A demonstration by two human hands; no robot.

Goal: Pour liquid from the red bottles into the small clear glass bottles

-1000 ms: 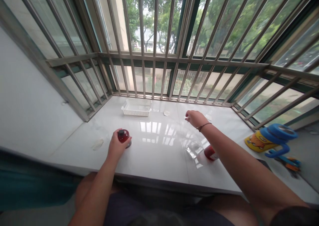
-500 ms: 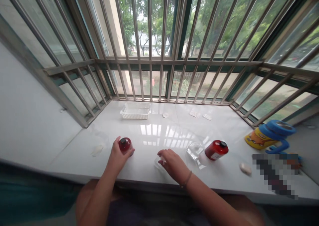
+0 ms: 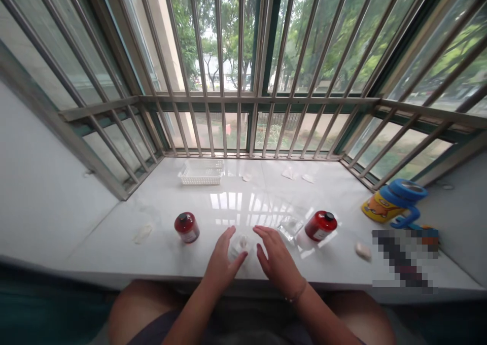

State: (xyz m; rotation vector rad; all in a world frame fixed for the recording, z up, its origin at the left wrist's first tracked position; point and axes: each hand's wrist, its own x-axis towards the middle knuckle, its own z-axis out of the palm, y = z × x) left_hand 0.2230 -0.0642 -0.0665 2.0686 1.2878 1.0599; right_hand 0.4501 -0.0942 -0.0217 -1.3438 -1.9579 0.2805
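Observation:
My left hand (image 3: 223, 260) is open, thumb and fingers apart, at the left side of a clear glass-like piece (image 3: 242, 245) with a small knob-like bump in its middle. On the other side of that piece my right hand (image 3: 276, 257) hovers open, holding nothing. I cannot tell whether the left thumb touches the clear piece. A dark red bottle (image 3: 186, 228) with a black cap stands upright to the left of my hands. To the right, a second red bottle (image 3: 320, 227) with a black cap and pale label stands beside a clear square dish (image 3: 290, 230).
A white perforated basket (image 3: 201, 179) sits at the back left of the white ledge (image 3: 160, 198). Pale scraps (image 3: 289, 174) lie near the window bars. A beige lump (image 3: 362, 251) and a blue and yellow jug (image 3: 393, 203) are on the right, near a blurred-out patch.
My left hand has let go of the left red bottle and moved right, to the clear piece. My right hand has drawn back slightly to the right of it. The view has shifted a little.

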